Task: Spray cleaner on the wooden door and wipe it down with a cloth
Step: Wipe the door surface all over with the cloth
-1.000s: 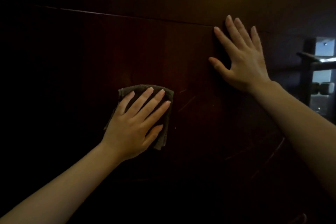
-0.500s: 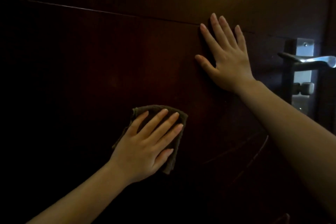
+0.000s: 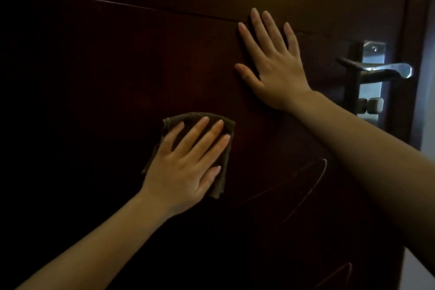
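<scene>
The dark reddish wooden door (image 3: pixel 106 73) fills nearly the whole view in dim light. My left hand (image 3: pixel 186 167) lies flat with straight fingers on a folded dark brown cloth (image 3: pixel 226 162) and presses it against the door's middle. Up and to the right, my right hand (image 3: pixel 273 63) rests palm-flat on the door with fingers spread, just below a thin groove in the panel. No spray bottle is in view.
A silver lever handle (image 3: pixel 379 70) on a metal plate, with a small lock knob (image 3: pixel 372 105) under it, sits at the door's right edge. A pale wall strip (image 3: pixel 426 106) shows beyond that edge. Faint curved streaks (image 3: pixel 315 183) mark the lower right panel.
My left hand slid the cloth down and to the right, then a little back up. My right hand stayed planted on the door. The view shifted right, bringing the handle fully in.
</scene>
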